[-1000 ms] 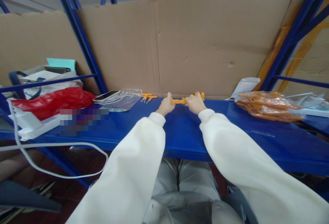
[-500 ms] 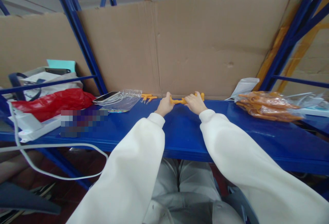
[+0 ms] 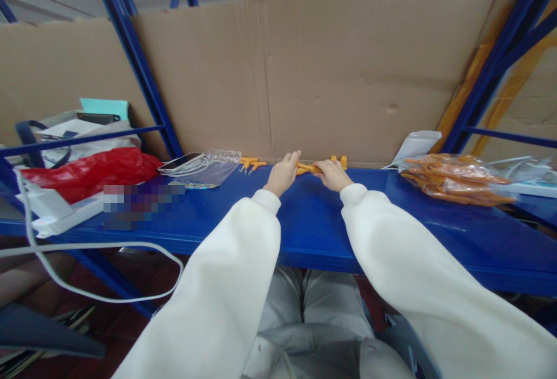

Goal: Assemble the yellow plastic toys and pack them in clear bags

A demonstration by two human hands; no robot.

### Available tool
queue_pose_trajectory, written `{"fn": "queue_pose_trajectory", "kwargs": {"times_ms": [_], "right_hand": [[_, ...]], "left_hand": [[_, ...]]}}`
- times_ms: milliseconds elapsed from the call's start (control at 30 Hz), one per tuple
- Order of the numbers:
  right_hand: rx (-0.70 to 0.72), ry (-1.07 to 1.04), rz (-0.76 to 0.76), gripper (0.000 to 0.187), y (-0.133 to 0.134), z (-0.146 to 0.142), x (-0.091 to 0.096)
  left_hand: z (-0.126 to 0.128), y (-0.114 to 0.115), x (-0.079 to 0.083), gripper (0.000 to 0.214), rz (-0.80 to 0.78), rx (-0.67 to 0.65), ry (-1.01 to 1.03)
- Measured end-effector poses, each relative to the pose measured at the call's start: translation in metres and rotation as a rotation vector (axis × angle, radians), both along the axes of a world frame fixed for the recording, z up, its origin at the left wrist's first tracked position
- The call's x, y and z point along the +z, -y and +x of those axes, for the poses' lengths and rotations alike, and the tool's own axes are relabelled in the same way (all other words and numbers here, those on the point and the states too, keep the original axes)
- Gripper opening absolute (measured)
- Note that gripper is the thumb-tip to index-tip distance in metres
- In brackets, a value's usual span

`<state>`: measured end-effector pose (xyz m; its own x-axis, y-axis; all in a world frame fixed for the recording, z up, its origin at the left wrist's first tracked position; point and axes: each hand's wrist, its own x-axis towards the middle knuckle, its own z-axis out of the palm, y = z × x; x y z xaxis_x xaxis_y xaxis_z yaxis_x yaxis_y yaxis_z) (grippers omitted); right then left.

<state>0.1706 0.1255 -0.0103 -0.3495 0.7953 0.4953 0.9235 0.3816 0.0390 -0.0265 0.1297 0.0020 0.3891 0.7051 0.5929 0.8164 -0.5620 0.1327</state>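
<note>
My left hand (image 3: 281, 177) is closed around the left end of an orange plastic piece (image 3: 308, 168), its fingertips pointing towards the cardboard. My right hand (image 3: 333, 176) wraps the right part of the same piece, and a blocky orange end shows beyond its knuckles. Between the hands a thin, knobbly stretch of the piece is visible; my fingers cover the rest, so its exact kind is unclear. Left of my left hand lie small branched orange parts (image 3: 252, 162) with metal coils or hooks on them, close to the cardboard.
Cardboard (image 3: 348, 77) stands upright behind the blue shelf (image 3: 313, 222). On the right is a clear bag of orange plastic pieces (image 3: 452, 179). To the left are a clear plastic bag (image 3: 213, 167), a phone with white cable (image 3: 185, 164), a red bag (image 3: 100, 173) and a white power strip (image 3: 65, 216).
My left hand has turned and shifted slightly right along the orange piece, its fingers now reaching further forward. My right hand stays nearly in place, a little lower over the piece.
</note>
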Motion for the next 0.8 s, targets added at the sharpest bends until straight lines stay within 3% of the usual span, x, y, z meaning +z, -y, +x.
{"fn": "queue_pose_trajectory", "kwargs": {"times_ms": [400,800], "right_hand": [[-0.020,0.123,0.073,0.036,0.0089,-0.0021,0.0079],[-0.033,0.212,0.106,0.034,0.0099,-0.0037,0.0071]], "left_hand": [[-0.0009,-0.0071,-0.0045,0.052,0.017,-0.039,0.114],[0.0027,-0.0073,-0.0061,0.047,-0.104,-0.060,0.280]]}}
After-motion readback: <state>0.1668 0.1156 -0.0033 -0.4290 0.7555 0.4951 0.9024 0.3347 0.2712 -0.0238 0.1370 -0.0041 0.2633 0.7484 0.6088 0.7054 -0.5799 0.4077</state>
